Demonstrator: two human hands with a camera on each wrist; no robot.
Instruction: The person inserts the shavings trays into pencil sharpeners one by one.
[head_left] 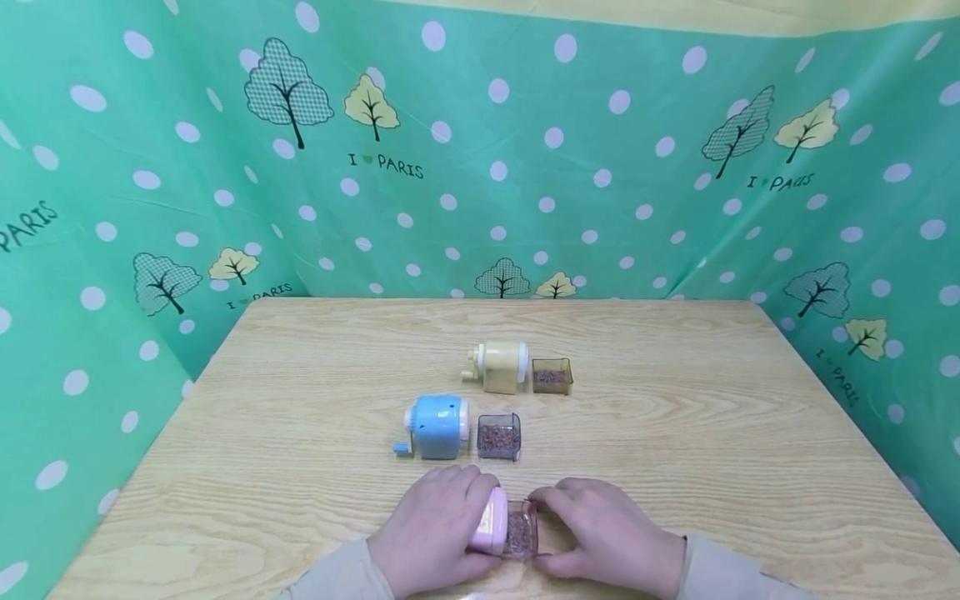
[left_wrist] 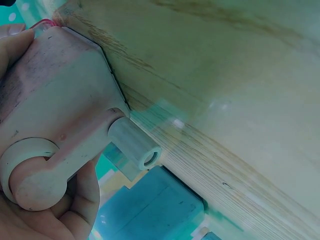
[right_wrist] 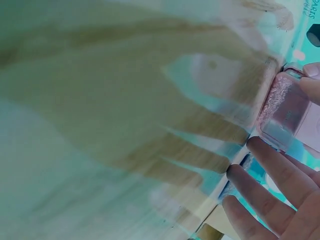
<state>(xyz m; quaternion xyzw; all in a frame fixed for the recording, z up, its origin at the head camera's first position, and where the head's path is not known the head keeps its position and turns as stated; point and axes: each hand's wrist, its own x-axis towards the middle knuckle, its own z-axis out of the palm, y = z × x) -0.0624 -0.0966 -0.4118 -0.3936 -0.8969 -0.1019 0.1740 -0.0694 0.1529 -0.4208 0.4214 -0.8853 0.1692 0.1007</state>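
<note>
My left hand (head_left: pixel 438 529) grips a pink hand-crank pencil sharpener (head_left: pixel 491 523) near the table's front edge. In the left wrist view, the crank of the sharpener (left_wrist: pixel 60 90) faces the camera and fingers curl around the body. My right hand (head_left: pixel 607 533) pinches the clear pink shavings drawer (head_left: pixel 520 531) between thumb and fingers, beside the sharpener's right end. Shavings lie inside this drawer (right_wrist: pixel 282 110), seen also in the right wrist view; the other fingers are spread near the tabletop. Whether the drawer is still partly inside the sharpener, I cannot tell.
Behind the hands stands a blue pencil sharpener (head_left: pixel 438 427), its grey clear drawer (head_left: pixel 498 437) of shavings to its right. Farther back are a yellow sharpener (head_left: pixel 501 367) and its brownish drawer (head_left: pixel 552 377). A green dotted curtain (head_left: pixel 525 167) surrounds the wooden table (head_left: pixel 675 417).
</note>
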